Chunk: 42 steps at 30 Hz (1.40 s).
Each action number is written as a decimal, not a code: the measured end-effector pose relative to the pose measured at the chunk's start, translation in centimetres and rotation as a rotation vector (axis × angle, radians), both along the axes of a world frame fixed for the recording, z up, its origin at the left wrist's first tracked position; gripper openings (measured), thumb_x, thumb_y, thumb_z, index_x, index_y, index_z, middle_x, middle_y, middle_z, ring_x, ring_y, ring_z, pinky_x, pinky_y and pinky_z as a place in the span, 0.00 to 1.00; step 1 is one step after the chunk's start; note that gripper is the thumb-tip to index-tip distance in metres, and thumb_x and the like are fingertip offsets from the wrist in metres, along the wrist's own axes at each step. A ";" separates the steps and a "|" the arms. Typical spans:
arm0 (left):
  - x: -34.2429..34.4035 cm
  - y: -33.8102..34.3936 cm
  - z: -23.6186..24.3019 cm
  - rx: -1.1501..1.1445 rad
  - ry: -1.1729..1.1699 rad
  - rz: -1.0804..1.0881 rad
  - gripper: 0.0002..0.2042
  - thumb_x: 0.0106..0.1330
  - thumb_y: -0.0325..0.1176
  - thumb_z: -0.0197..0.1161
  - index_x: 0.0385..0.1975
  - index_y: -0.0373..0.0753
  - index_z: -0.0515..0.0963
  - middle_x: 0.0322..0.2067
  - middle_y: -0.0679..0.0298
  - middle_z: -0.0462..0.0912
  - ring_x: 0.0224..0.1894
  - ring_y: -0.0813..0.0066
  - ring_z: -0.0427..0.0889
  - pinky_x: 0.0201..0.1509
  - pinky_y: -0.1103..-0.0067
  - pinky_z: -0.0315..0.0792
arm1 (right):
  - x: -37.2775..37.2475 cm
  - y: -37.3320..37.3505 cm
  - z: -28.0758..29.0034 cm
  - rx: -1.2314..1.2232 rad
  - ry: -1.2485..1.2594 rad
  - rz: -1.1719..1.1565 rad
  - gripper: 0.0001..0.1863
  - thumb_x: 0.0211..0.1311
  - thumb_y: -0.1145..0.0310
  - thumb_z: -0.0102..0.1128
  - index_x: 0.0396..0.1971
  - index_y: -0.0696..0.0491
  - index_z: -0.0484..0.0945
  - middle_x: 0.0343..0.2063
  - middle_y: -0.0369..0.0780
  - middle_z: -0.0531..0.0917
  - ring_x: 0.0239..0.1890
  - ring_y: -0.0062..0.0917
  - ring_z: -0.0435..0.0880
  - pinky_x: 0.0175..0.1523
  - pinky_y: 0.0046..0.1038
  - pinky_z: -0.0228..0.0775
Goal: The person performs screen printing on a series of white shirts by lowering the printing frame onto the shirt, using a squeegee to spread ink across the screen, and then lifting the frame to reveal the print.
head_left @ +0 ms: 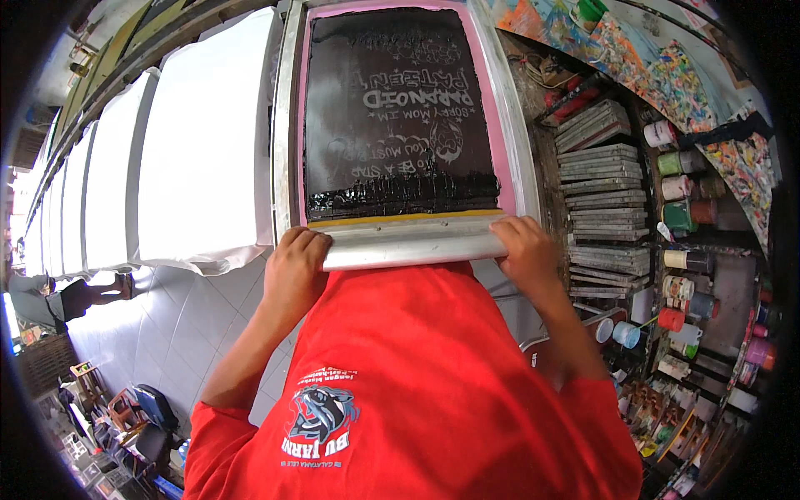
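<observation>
Squeegee (412, 242), a long metal-backed bar with a yellow blade edge, lies across the lower end of the printing screen (396, 108) in the middle of the frame. Both hands grip it: the left hand (296, 262) is curled over its left end with fingers wrapped on the top edge, and the right hand (523, 246) is closed over its right end in the same way. The screen has a pale metal frame with a pink border, and its mesh is coated in black ink, thickest in a glossy band just above the blade. A mirrored light-coloured design shows through the ink in the upper centre.

To the left of the screen, a row of white fabric-covered boards (200, 142) runs away toward the upper left of the frame. At the right, a stack of flat grey plates (602, 192) sits beside shelves holding many paint jars (679, 217) with coloured lids. A paint-splattered surface (667, 67) fills the upper right. The person's red shirt (417, 392) with a printed emblem takes up the lower centre.
</observation>
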<state>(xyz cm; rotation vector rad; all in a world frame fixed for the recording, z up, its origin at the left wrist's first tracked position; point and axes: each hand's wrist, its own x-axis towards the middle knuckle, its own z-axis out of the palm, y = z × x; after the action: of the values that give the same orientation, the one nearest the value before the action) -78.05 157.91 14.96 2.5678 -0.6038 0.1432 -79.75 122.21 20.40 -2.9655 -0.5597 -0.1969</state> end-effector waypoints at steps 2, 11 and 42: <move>0.0 -0.1 -1.4 0.000 -0.015 0.004 0.17 0.41 0.23 0.66 0.36 0.39 0.79 0.37 0.62 0.81 0.43 0.61 0.78 0.45 0.69 0.76 | 0.0 -0.1 -1.2 0.018 -0.028 -0.011 0.17 0.39 0.80 0.61 0.35 0.53 0.78 0.37 0.40 0.81 0.40 0.37 0.80 0.44 0.36 0.74; 1.8 -0.2 0.7 0.048 -0.019 -0.002 0.12 0.46 0.26 0.64 0.33 0.38 0.78 0.32 0.62 0.79 0.38 0.62 0.77 0.39 0.71 0.75 | 2.9 -0.4 0.1 -0.012 -0.006 0.025 0.15 0.42 0.78 0.60 0.35 0.53 0.79 0.34 0.39 0.81 0.38 0.36 0.80 0.42 0.36 0.74; 34.0 -2.2 -2.8 0.133 -0.316 0.028 0.09 0.47 0.23 0.61 0.28 0.42 0.74 0.28 0.63 0.78 0.34 0.63 0.78 0.34 0.72 0.77 | 35.6 -2.3 -3.0 -0.029 -0.268 0.125 0.14 0.41 0.76 0.64 0.33 0.51 0.78 0.32 0.38 0.81 0.35 0.35 0.80 0.40 0.35 0.74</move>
<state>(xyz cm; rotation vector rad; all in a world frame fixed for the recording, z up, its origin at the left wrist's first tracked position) -44.08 155.72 12.16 2.7048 -0.7125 0.5435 -44.15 119.94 17.35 -2.9376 -0.7817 -0.5839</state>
